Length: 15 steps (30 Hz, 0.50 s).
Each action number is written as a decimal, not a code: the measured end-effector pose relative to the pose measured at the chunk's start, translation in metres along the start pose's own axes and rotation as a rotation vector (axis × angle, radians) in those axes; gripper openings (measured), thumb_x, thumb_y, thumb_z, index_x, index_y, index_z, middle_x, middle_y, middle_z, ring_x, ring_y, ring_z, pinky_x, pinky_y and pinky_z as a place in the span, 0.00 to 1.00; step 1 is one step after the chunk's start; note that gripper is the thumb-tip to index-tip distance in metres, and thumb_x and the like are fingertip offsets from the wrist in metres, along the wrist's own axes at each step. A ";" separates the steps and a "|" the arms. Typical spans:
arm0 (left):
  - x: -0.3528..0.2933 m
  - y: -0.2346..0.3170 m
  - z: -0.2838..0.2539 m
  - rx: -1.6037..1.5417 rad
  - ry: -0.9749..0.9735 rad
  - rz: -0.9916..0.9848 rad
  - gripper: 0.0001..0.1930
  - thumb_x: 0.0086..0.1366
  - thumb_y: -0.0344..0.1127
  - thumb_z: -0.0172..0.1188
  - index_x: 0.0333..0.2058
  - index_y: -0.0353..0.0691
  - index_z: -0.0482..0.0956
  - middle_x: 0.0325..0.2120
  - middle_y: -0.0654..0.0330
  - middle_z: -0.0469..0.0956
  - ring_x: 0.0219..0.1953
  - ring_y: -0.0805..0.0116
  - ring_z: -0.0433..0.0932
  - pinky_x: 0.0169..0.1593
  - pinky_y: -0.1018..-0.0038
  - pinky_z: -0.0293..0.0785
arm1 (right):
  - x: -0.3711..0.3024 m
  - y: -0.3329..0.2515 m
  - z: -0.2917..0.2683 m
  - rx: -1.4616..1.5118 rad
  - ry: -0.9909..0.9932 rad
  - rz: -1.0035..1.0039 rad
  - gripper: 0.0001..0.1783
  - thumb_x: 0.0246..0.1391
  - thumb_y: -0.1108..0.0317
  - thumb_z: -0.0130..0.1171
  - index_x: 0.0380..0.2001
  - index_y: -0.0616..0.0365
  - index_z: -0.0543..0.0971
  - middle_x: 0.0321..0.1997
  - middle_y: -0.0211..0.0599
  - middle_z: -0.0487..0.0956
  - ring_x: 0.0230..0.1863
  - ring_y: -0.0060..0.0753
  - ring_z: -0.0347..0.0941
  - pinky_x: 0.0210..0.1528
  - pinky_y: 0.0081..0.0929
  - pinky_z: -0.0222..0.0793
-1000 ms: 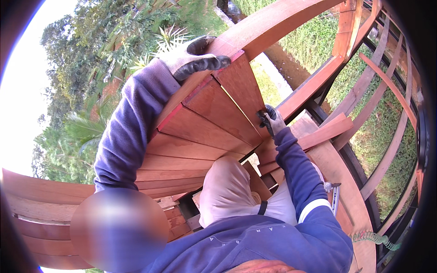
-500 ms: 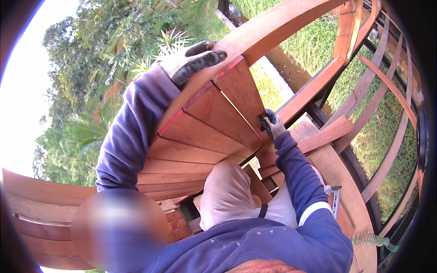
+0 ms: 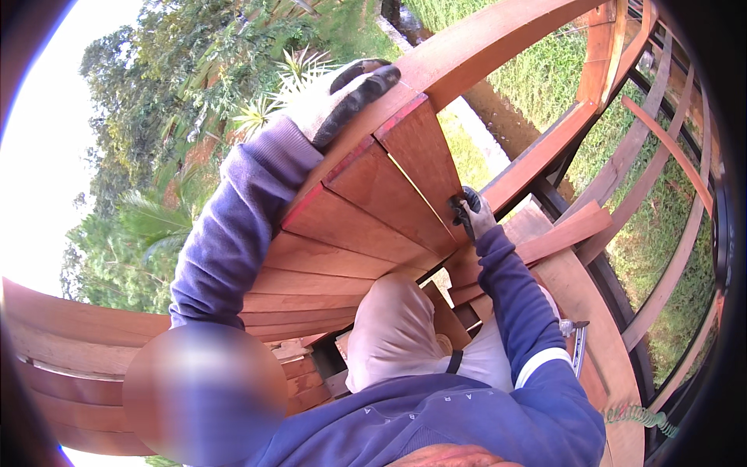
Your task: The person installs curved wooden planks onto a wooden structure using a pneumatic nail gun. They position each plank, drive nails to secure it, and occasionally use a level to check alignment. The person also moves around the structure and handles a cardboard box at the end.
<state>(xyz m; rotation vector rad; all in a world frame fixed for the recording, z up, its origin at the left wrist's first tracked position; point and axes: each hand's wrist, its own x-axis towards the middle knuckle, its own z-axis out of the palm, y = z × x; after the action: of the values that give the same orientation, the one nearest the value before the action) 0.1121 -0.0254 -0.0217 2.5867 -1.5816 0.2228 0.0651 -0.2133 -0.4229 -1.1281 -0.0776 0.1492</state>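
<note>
My left hand, in a white and black work glove, is closed over the curved wooden rail at the top of a slatted wooden panel. Below it, tapered reddish boards fan out side by side. The rightmost wooden board stands with a thin bright gap between it and the neighbouring board. At that board's lower right end is my right hand, also gloved, with its fingers curled round the edge. The fingertips behind the board are hidden.
A loose wooden strip lies at the right, over a curved wooden surface. Close to my right forearm is a metal tool, partly hidden. A green coiled hose hangs at lower right. Dark metal framing with curved slats stands beyond, above grass.
The whole view has shifted slightly, so the scene sits a little farther right and lower. Both hands keep their places on the rail and the board.
</note>
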 end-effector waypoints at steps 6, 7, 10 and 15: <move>0.018 0.036 -0.005 -0.417 -0.050 -0.564 0.39 0.57 0.37 0.65 0.63 0.31 0.54 0.55 0.47 0.68 0.59 0.63 0.66 0.60 0.72 0.63 | 0.014 0.029 -0.020 -0.237 0.034 -0.099 0.19 0.61 0.71 0.50 0.54 0.65 0.68 0.44 0.36 0.77 0.36 0.24 0.75 0.31 0.25 0.75; 0.019 0.036 -0.005 -0.268 -0.066 -0.515 0.41 0.56 0.37 0.67 0.62 0.30 0.55 0.56 0.47 0.67 0.59 0.63 0.66 0.61 0.72 0.63 | 0.016 0.039 -0.024 -0.287 0.030 -0.117 0.19 0.61 0.70 0.50 0.54 0.65 0.68 0.44 0.37 0.77 0.36 0.24 0.75 0.31 0.25 0.75; 0.011 0.028 0.003 -0.323 -0.047 -0.550 0.41 0.55 0.31 0.66 0.63 0.31 0.53 0.58 0.49 0.64 0.57 0.63 0.67 0.58 0.72 0.67 | 0.015 0.036 -0.024 -0.296 0.006 -0.099 0.21 0.61 0.68 0.52 0.55 0.66 0.67 0.44 0.38 0.77 0.39 0.25 0.75 0.33 0.25 0.75; 0.006 0.032 0.001 -0.449 -0.023 -0.557 0.40 0.56 0.27 0.64 0.64 0.30 0.51 0.58 0.50 0.64 0.54 0.64 0.71 0.54 0.71 0.72 | 0.008 0.007 -0.008 -0.161 -0.048 0.007 0.22 0.61 0.68 0.53 0.55 0.65 0.67 0.45 0.38 0.76 0.40 0.25 0.75 0.33 0.26 0.76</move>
<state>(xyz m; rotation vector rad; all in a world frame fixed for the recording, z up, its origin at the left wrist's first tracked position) 0.0869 -0.0454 -0.0213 2.5267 -0.7401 -0.1881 0.0732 -0.2160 -0.4330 -1.2857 -0.1303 0.1792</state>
